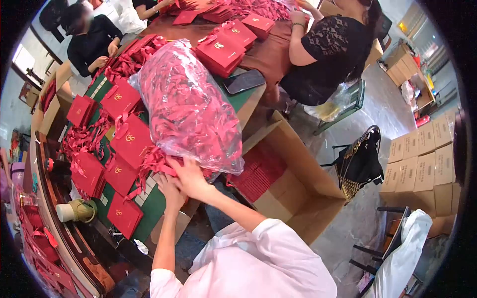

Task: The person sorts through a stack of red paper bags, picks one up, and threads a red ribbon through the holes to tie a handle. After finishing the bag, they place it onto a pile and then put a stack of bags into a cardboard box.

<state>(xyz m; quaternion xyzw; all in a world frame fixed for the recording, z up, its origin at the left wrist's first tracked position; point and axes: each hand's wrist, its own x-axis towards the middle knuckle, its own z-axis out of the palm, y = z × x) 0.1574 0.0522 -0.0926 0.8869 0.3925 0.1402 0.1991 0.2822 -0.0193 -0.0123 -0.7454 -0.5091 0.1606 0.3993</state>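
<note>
My left hand (170, 192) and my right hand (190, 175) are close together at the near end of a large clear plastic bag (191, 99) stuffed with red ribbon. Both hands have their fingers curled into a loose bunch of red ribbons (154, 161); the fingertips are partly hidden there. The right hand lies above and slightly across the left, beside the bag. Left of them, on the green table surface (151, 218), are red gift bags (131, 139) with gold print and ribbon handles, some in stacks. One red gift bag (124, 214) lies nearest the front edge.
An open cardboard box (310, 184) holding red gift bags stands right of the table. A phone (244, 82) lies behind it. A cup (67, 212) sits at the left rim. Two people (92, 39) (338, 44) work across the table. Cartons (420, 159) are stacked far right.
</note>
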